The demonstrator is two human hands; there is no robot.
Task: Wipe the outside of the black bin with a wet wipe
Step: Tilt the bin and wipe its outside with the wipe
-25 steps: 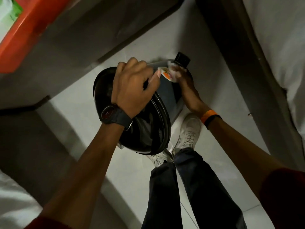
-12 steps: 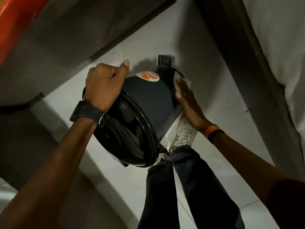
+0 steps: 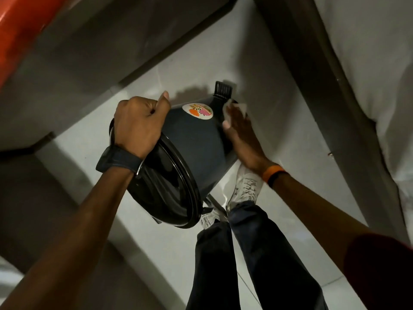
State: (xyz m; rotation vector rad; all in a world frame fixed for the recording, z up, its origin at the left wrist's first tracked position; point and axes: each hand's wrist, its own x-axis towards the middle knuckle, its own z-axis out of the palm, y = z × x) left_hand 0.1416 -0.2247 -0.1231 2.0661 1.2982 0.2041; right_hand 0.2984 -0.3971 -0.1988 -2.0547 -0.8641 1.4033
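Observation:
The black bin point(image 3: 194, 148) is tilted above the floor, its glossy lid facing me and its foot pedal point(image 3: 223, 88) pointing away. A round colourful sticker point(image 3: 197, 110) sits on its upper side. My left hand point(image 3: 138, 121) is closed over the bin's rim at the top left. My right hand point(image 3: 241, 133) lies flat against the bin's right side near the base, pressing a white wet wipe point(image 3: 234, 110) onto it. Part of the wipe is hidden under my fingers.
My feet in white shoes point(image 3: 245, 186) stand on a pale tiled floor point(image 3: 156, 238) below the bin. Dark furniture edges run along the upper left and right point(image 3: 348, 121). White bedding point(image 3: 380, 63) lies at the right; an orange surface point(image 3: 20, 25) shows at the top left.
The bin has been turned so the sticker side faces up. My left hand shifted to the rim's left. My right hand slid the wipe from the sticker round to the right side.

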